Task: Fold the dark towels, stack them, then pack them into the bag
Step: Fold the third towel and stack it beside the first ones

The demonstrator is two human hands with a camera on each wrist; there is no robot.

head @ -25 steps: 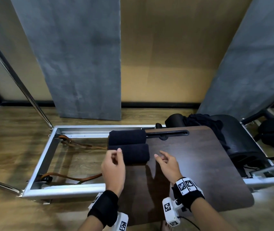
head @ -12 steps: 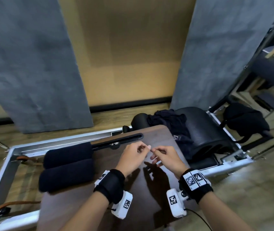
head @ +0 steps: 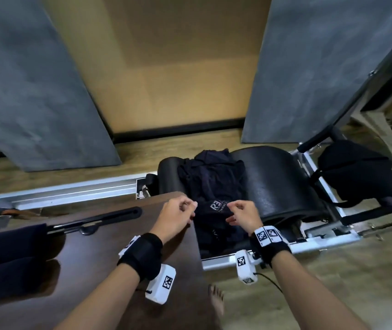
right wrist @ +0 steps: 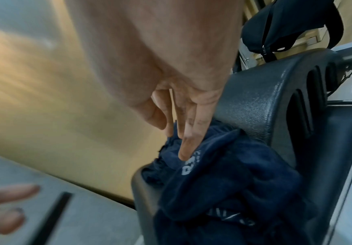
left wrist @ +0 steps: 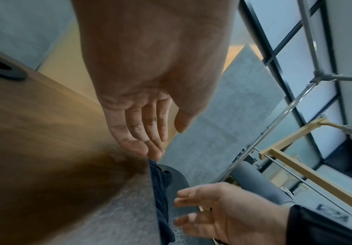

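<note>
1. Two forearms reach forward side by side in the head view, each with a black wrist strap and a white tagged camera block below it.
2. Left hand (head: 176, 216) hovers over the far right corner of the table (head: 109, 246), fingers loosely curled with nothing in them; in the left wrist view they hang fairly straight and relaxed, apart from the cloth.
3. Right hand (head: 243, 215) is over the heap of towels (head: 214, 186). Its fingers (right wrist: 188, 142) point down onto the dark blue cloth near a white printed logo; whether they pinch it or only touch it cannot be told.
4. That heap lies crumpled and unfolded over a black padded arc (head: 278, 182), just beyond the table's right edge.
5. Two rolls (head: 7, 253) of dark towel lie side by side at the table's left edge, well apart from both hands.
6. Bag (head: 357, 172): black, hanging on the metal frame (head: 66, 194) at the right, past the arc.
7. Table: dark brown wood with a black slot (head: 95, 220) along its far side, standing over the silver frame.
8. Room: wood floor, tan wall, a black skirting strip, two grey panels leaning at left and right.
9. One bare foot (head: 216, 298) shows on the floor beside the table.
</note>
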